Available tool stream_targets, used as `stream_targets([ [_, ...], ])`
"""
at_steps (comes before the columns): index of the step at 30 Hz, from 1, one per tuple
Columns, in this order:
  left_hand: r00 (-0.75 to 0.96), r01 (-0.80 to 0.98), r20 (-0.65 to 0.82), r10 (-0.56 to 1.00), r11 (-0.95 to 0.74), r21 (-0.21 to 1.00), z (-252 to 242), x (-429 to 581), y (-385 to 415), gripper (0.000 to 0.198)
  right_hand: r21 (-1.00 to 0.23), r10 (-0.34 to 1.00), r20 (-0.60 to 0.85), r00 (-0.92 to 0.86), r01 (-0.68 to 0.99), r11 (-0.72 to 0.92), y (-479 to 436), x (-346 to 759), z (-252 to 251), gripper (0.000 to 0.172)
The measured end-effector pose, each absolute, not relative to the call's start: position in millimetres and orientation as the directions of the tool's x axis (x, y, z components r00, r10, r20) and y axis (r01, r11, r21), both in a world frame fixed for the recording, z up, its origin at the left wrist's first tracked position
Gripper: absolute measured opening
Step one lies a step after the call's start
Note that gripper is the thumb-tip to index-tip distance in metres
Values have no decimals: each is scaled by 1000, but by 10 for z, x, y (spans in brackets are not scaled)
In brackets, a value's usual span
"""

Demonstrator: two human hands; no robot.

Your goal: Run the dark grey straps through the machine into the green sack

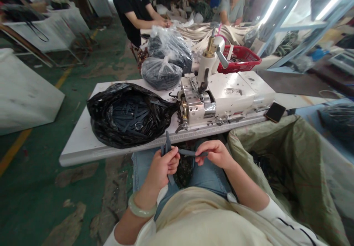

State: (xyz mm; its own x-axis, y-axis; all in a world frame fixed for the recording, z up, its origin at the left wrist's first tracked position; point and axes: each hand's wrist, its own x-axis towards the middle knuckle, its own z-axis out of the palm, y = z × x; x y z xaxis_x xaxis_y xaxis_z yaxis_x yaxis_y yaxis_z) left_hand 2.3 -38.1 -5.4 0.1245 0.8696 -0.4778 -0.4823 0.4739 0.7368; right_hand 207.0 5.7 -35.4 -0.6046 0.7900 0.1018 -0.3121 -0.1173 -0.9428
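Note:
Over my lap, just off the table's front edge, my left hand [167,161] is closed around several dark blue-grey strips [168,142] that stick out above and below the fist. My right hand [212,153] pinches another dark strip [188,152] between thumb and fingers; its other end reaches my left hand. In front of my hands lies an open black plastic bag [102,124] filled with similar strips [129,113]. To the right of the bag stands a white machine [229,94] with a shiny metal head [195,104], dark scraps scattered around it.
Clear bags [166,70] of dark pieces and a red basket [249,59] stand behind the machine. A phone [276,112] lies at the table's right end. An open green sack [309,146] is at my right. Two people [135,13] work at the far side.

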Motion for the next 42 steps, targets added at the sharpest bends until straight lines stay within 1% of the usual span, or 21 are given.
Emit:
stream_targets([
  [2,47,-418,-415,908,395,818,-39,40,-384,33,-923,772,68,-632,-334,-192,46,2091,-354,62],
  [3,32,-380,-383,923,365,850,-33,45,-384,33,-910,776,37,-629,-343,-234,38,2084,-351,63],
  [5,43,-295,-325,945,323,899,-28,44,-381,32,-892,768,-48,-639,-318,-321,19,2042,-337,54],
  [7,73,-207,-291,954,300,931,-35,36,-370,31,-896,694,-130,-708,-215,-388,3,1984,-318,42],
  [9,91,-132,-284,954,295,946,-54,28,-348,31,-919,604,-175,-777,-91,-383,13,1925,-298,41],
  [10,87,-110,-288,954,296,949,-66,24,-333,32,-933,590,-183,-786,-51,-356,36,1899,-288,41],
  [11,72,-107,-294,953,300,948,-78,19,-316,33,-946,613,-183,-769,-31,-322,79,1878,-279,40],
  [13,19,-154,-309,951,308,939,-100,6,-278,37,-967,752,-165,-639,-44,-250,234,1854,-258,39],
  [15,-31,-241,-334,942,318,917,-110,-12,-245,41,-975,897,-141,-419,-98,-199,476,1854,-229,37],
  [17,-53,-311,-364,930,331,891,-106,-29,-223,44,-973,966,-123,-228,-166,-163,764,1871,-194,35],
  [19,-63,-350,-386,921,341,872,-95,-42,-211,45,-958,983,-129,-130,-240,-158,1031,1887,-163,32],
  [23,-78,-379,-419,905,361,852,-91,-53,-195,46,-922,984,-171,-57,-342,-180,1336,1885,-142,27],
  [30,-79,-408,-449,890,382,829,-107,-58,-155,45,-902,980,-196,24,-397,-171,1407,1831,-142,23],
  [33,-62,-419,-458,887,393,818,-113,-55,-149,43,-902,975,-194,109,-411,-134,1426,1874,-121,25],
  [36,32,-442,-464,885,429,788,-94,-50,-152,37,-914,959,-165,232,-401,-60,1308,2107,-163,28],
  [37,84,-452,-465,881,450,770,-79,-48,-155,35,-935,940,-141,310,-354,-23,1212,2248,-203,29],
  [38,140,-460,-468,873,475,750,-61,-44,-159,34,-965,906,-109,409,-264,3,1083,2423,-256,31],
  [39,191,-467,-471,861,502,728,-40,-40,-164,34,-993,853,-59,518,-120,5,927,2627,-318,33],
  [40,235,-471,-476,848,528,707,-20,-34,-170,35,-997,787,9,617,65,-40,750,2852,-383,36],
  [41,269,-475,-482,834,550,687,-3,-28,-174,35,-951,714,97,693,276,-139,563,3085,-446,41],
  [42,298,-477,-489,820,572,667,10,-20,-178,34,-839,659,206,723,477,-262,379,3308,-498,46],
])
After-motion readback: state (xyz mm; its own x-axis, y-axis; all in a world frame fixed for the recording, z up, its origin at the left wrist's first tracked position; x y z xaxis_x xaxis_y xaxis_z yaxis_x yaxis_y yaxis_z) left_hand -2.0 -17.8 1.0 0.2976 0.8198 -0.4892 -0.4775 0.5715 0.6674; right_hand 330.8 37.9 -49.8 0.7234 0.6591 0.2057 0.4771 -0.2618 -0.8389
